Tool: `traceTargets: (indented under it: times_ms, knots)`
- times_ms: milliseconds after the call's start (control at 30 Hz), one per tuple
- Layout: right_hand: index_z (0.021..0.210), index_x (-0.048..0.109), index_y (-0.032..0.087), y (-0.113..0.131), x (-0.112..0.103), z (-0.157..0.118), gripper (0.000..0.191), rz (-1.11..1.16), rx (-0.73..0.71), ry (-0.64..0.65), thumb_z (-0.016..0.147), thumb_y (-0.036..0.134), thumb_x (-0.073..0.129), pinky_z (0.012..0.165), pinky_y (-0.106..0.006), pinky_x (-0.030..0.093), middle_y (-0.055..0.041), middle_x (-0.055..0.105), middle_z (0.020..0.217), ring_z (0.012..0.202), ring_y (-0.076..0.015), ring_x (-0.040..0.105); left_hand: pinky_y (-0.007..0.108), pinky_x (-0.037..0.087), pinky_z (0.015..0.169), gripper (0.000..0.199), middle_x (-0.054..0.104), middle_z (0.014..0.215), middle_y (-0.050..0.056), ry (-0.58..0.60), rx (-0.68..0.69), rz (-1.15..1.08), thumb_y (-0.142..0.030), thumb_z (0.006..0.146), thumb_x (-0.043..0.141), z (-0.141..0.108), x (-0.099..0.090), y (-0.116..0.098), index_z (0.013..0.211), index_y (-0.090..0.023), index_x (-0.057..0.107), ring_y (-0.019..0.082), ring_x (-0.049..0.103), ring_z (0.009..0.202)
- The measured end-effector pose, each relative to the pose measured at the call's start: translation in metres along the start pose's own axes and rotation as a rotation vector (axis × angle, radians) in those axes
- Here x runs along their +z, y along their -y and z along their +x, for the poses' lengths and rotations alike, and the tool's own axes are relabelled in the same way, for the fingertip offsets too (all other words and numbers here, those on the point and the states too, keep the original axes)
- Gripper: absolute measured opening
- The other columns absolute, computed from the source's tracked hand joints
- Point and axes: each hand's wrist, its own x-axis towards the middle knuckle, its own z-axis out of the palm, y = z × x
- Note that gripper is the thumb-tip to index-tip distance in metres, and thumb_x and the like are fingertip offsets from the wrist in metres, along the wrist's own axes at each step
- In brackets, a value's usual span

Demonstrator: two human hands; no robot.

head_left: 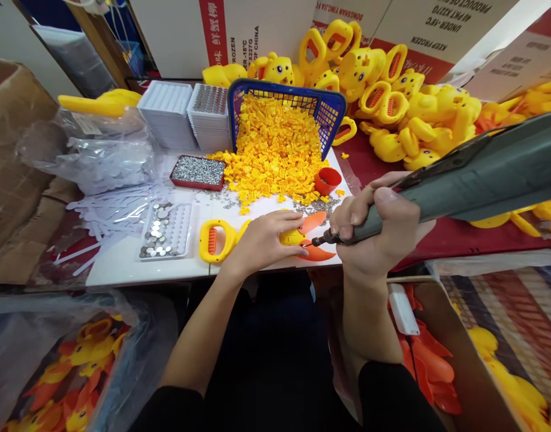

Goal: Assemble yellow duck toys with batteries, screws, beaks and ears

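My left hand (268,240) lies over a yellow plastic duck toy (219,240), holding it down on the white tabletop. Its ring handle sticks out on the left, and two orange bill pieces (318,252) spread out on the right. In my right hand (378,228) is a dark green electric screwdriver (482,171), fingers wrapped round its front end. The tool's bit touches the toy near the orange pieces, close to my left fingertips. Much of the toy's middle is hidden under my left hand.
Behind my hands a tipped blue basket (286,88) spills small yellow parts. Nearby are a red cup (328,180), a red tray of screws (198,173) and a white tray with metal discs (167,231). Yellow duck toys (419,108) pile at back right; a carton (464,336) holds orange pieces.
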Motion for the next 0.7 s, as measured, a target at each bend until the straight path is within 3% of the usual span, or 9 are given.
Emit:
traceTargets:
  times_ms: [233, 500, 700]
  knots:
    - [0.075, 0.057, 0.025, -0.003, 0.001, -0.001, 0.008, 0.002, -0.012, 0.011, 0.076, 0.018, 0.06, 0.03, -0.025, 0.023, 0.01, 0.043, 0.044, 0.027, -0.0092, 0.031, 0.048, 0.052, 0.109, 0.051, 0.073, 0.13, 0.011, 0.07, 0.003, 0.018, -0.036, 0.068, 0.092, 0.003, -0.005, 0.0, 0.115, -0.023, 0.077, 0.033, 0.066, 0.126]
    - [0.077, 0.053, 0.027, -0.007, 0.006, -0.006, 0.016, -0.109, -0.07, 0.062, 0.084, 0.032, 0.066, 0.034, -0.027, 0.025, 0.0102, 0.039, 0.046, 0.03, -0.0096, 0.031, 0.046, 0.051, 0.11, 0.049, 0.073, 0.131, 0.009, 0.065, -0.025, 0.002, -0.036, 0.067, 0.092, 0.003, -0.004, 0.0, 0.113, -0.027, 0.078, 0.033, 0.067, 0.124]
    - [0.078, 0.055, 0.027, -0.012, 0.007, -0.01, 0.016, -0.161, -0.028, 0.08, 0.077, 0.032, 0.07, 0.035, -0.026, 0.029, 0.0106, 0.041, 0.047, 0.032, -0.0089, 0.035, 0.037, 0.052, 0.097, 0.023, 0.079, 0.112, 0.005, 0.153, -0.054, 0.003, -0.034, 0.075, 0.087, 0.008, -0.008, -0.009, 0.095, -0.025, 0.078, 0.029, 0.071, 0.112]
